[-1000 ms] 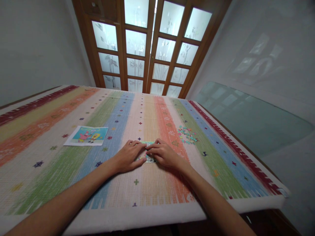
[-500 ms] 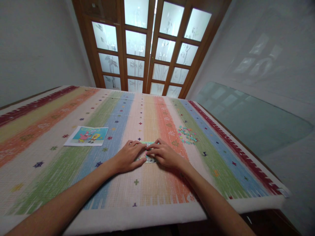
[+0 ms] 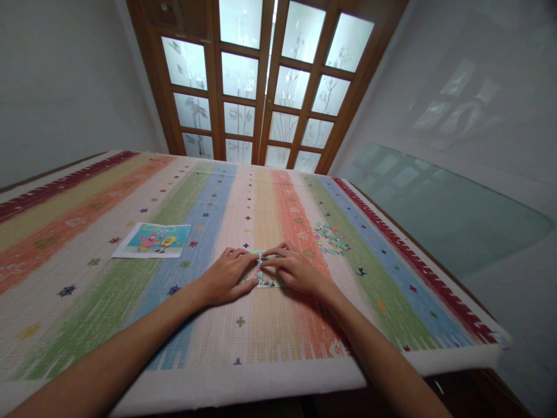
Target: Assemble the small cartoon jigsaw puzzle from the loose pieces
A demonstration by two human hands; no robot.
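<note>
- The small block of joined puzzle pieces (image 3: 267, 278) lies flat on the striped cloth (image 3: 270, 331), near the front middle of the table – mostly covered by the two hands, with only a strip of it showing between them.
- The left hand (image 3: 226, 277) rests palm down on the block's left side, fingers laid close together and tips touching its edge; it presses rather than grips.
- The right hand (image 3: 296, 271) covers the block's right side with fingers curled, tips meeting at the block's far edge. Whether they pinch a single piece there cannot be told.
- To the right of the block and a little farther back, well apart from it, sits a loose heap of pieces (image 3: 331, 239).
- To the left of the block, well apart, lies a printed cartoon picture (image 3: 153, 240), flat on the cloth.
- Beyond the block, past the table's far end, stand wooden doors with frosted panes (image 3: 261, 87).
- Risk, as I judge it: the cloth is soft and woven, so uneven pressure from either hand could buckle the joined pieces and pop a seam – or a sideways push could drag the cloth and shift the block.
</note>
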